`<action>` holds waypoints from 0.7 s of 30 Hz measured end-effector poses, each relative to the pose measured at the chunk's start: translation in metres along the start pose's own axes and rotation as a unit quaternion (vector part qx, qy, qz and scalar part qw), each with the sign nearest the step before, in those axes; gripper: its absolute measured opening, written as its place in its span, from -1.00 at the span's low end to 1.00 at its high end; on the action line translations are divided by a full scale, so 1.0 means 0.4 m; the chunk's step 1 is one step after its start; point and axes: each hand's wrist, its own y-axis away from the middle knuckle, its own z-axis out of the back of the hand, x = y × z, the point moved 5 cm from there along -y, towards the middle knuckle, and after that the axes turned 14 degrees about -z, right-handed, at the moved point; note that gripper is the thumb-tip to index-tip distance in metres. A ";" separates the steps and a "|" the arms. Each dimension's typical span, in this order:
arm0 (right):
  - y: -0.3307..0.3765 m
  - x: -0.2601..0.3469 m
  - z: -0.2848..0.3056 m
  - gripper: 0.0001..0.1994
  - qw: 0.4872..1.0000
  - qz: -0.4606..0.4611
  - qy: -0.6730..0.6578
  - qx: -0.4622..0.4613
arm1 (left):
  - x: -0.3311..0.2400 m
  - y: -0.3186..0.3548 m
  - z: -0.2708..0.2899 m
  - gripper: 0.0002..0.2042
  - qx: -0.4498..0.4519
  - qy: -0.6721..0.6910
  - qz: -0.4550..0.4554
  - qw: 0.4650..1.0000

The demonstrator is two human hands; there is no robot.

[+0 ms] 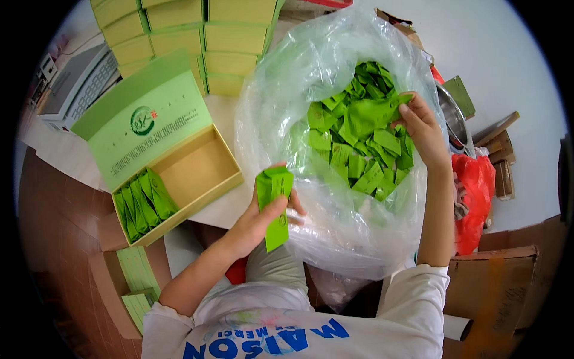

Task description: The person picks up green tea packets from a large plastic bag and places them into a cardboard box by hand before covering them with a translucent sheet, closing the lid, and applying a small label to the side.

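The left hand (pixel 261 218) was clamped on green sachets (pixel 274 200) just left of the clear plastic bag (pixel 281 102). The right hand (pixel 421 128) pinched another sachet (pixel 372 113) over the bag's open mouth. Left of the bag, the open gift box (pixel 200 173) held a row of sachets at its near end, the rest bare.

Upper body: white short-sleeved shirt with large blue printed lettering across the chest. Sleeves end above the elbows. Forearms bare. Left hand (pixel 258 218) and right hand (pixel 423 127): ungloved, no rings visible.

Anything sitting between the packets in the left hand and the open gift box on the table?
Nothing visible. The left hand holds green packets just right of the open box. Bare tabletop lies between them, and the box's right part is free beside the packets already in it.
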 end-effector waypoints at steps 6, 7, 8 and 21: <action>0.098 0.012 -0.219 -0.87 0.963 -0.050 0.040 0.261 | 0.015 -0.067 -0.031 -0.42 -0.015 0.129 0.081 0.988; 0.098 0.003 -0.260 -0.88 0.959 -0.051 0.039 0.277 | 0.009 -0.079 -0.044 -0.45 -0.013 0.116 0.066 0.991; 0.096 -0.002 -0.299 -0.88 0.954 -0.051 0.040 0.291 | 0.010 -0.086 -0.056 -0.45 -0.017 0.121 0.068 0.990; 0.195 0.031 -0.458 -0.25 0.904 0.270 0.322 0.085 | -0.056 -0.075 -0.003 -0.52 -0.146 0.115 -0.066 0.980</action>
